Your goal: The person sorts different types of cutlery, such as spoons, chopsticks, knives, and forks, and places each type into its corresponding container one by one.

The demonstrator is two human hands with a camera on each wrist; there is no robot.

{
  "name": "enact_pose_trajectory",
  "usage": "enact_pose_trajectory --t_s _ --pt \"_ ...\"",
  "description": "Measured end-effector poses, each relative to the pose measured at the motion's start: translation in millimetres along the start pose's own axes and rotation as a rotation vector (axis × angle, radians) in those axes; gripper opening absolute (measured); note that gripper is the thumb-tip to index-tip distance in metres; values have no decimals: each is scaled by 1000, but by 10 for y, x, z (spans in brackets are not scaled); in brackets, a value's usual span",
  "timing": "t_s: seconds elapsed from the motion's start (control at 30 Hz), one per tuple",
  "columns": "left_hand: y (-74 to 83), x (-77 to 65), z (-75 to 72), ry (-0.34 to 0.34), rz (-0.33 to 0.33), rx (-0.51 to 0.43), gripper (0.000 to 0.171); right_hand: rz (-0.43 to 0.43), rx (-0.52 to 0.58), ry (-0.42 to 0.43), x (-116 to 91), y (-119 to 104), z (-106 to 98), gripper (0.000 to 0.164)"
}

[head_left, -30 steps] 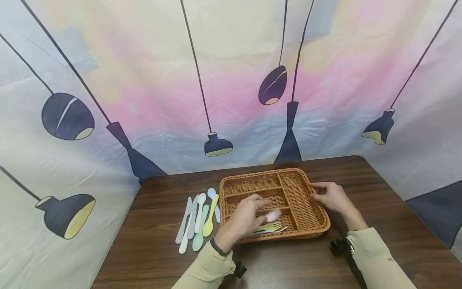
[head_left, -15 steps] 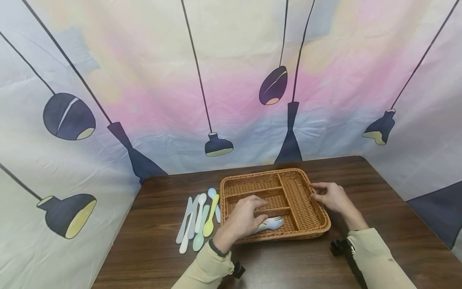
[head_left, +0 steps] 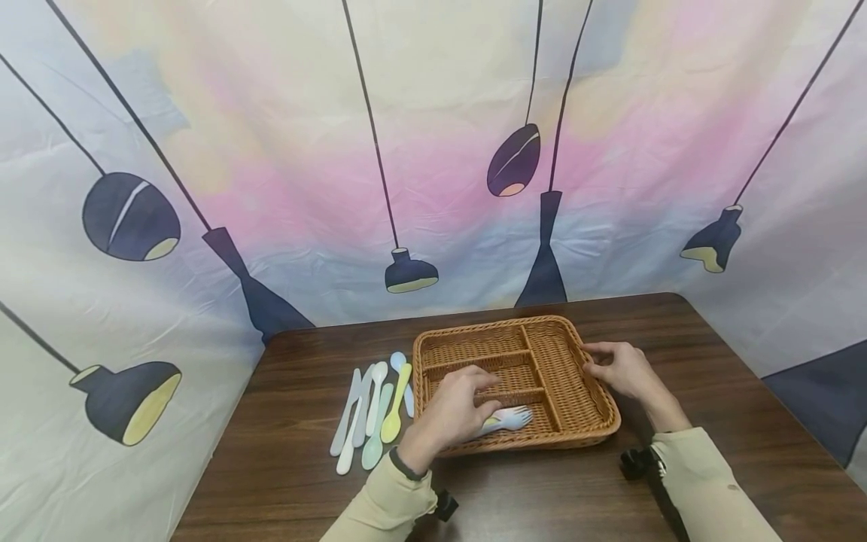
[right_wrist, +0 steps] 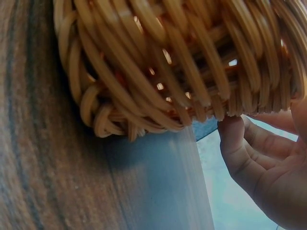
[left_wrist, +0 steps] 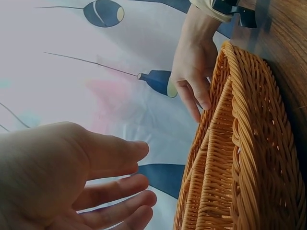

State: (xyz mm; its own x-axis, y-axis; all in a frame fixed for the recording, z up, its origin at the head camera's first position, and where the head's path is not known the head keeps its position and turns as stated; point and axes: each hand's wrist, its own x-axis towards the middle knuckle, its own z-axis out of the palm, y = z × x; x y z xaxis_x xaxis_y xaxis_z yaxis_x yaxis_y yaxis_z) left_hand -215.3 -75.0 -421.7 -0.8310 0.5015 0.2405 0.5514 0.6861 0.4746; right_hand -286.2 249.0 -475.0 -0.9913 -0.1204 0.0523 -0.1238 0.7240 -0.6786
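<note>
Below the left hand lies one fork cluster, inside the front left compartment of one wicker basket; its handles run under the palm, so how many forks overlap cannot be counted. That hand is fairly wide, thumb apart from the fingers, with nothing visible between them. Across from it, the right hand has thumb and finger at the basket's side rim; whether it pinches or just touches, I cannot tell. Four compartments lie between and beyond the hands.

To the left of the left hand, seven pieces of cutlery sit on the bench: one yellow spoon, one mint spoon, one blue spoon, two white pieces and two greyish ones, partly overlapping. Beyond both hands, seven lamps show on the backdrop, plus a dark shape cut off at the right edge.
</note>
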Motion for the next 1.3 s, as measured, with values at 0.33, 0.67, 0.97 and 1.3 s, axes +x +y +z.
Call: enact_pose_trajectory --t_s 0.33,0.67,0.97,1.3 --pt "-74 -37 -48 42 2 -17 32 -6 -5 -1 4 3 -6 42" --pt "-209 -145 -130 85 -35 6 33 -3 2 3 -2 14 -2 41" --pt "-348 -256 -231 146 -107 14 37 2 6 -4 -5 6 3 41" --pt "-499 -338 -288 263 -141 -49 34 -4 -4 3 -1 16 5 41"
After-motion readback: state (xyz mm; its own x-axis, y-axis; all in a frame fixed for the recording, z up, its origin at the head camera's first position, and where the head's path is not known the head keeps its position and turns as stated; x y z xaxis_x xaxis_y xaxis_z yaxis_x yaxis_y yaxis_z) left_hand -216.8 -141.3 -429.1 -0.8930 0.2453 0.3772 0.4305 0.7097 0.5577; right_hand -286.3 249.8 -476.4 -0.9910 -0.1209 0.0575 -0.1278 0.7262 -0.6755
